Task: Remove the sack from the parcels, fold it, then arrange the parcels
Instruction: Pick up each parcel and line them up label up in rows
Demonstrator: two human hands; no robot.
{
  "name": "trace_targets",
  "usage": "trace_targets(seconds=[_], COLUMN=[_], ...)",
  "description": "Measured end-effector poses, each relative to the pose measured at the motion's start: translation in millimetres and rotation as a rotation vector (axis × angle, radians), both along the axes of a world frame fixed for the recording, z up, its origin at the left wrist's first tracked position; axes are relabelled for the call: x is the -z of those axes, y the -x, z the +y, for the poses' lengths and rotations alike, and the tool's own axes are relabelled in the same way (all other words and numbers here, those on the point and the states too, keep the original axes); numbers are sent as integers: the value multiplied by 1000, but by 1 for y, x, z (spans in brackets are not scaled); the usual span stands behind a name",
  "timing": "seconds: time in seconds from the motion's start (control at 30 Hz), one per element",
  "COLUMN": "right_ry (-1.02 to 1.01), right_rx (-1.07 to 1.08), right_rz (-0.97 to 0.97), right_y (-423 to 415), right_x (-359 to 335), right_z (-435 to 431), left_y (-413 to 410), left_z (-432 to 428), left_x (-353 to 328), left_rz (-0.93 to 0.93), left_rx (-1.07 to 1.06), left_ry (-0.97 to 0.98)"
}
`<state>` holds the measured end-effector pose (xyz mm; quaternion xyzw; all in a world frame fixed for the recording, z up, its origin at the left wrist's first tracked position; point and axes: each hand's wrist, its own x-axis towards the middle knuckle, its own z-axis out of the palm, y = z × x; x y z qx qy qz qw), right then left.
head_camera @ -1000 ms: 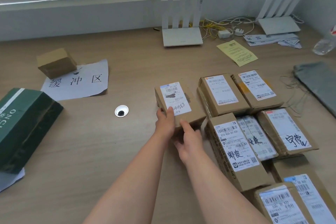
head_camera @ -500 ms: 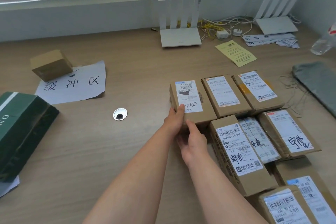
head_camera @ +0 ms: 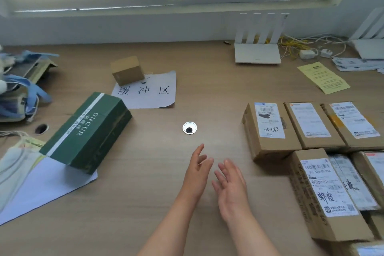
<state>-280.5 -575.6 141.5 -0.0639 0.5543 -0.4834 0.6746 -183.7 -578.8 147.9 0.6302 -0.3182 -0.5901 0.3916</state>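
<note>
Several brown cardboard parcels with white shipping labels lie in rows at the right of the wooden table. The leftmost parcel of the back row [head_camera: 270, 129] sits flush against its neighbour [head_camera: 311, 124]. In front of it lies a longer parcel [head_camera: 326, 191] with black handwriting. My left hand [head_camera: 197, 170] and my right hand [head_camera: 230, 187] hover over bare table left of the parcels, fingers spread, holding nothing. The sack is out of view.
A green carton [head_camera: 89, 131] lies tilted at the left on white paper. A small brown box [head_camera: 127, 70] rests on a paper sign [head_camera: 149, 91]. A round cable hole [head_camera: 189, 128] is mid-table. A white router [head_camera: 257, 52], cables and a yellow leaflet [head_camera: 324, 78] are at the back.
Both hands slid the held parcel right against the back row, then let go and drew back to the left. The camera swung left, so the green carton and left clutter show more.
</note>
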Motion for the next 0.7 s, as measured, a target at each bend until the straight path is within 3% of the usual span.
trace_targets(seconds=[0.53, 0.7], right_ry=[102, 118], right_rx=[-473, -574], right_rz=[-63, -1], right_y=[-273, -326], right_x=[-51, -62], right_z=[10, 6], left_y=[-301, -377], left_z=[42, 40], left_x=[-65, -65], left_rz=[-333, -643], left_rx=[-262, -275], left_ry=[151, 158])
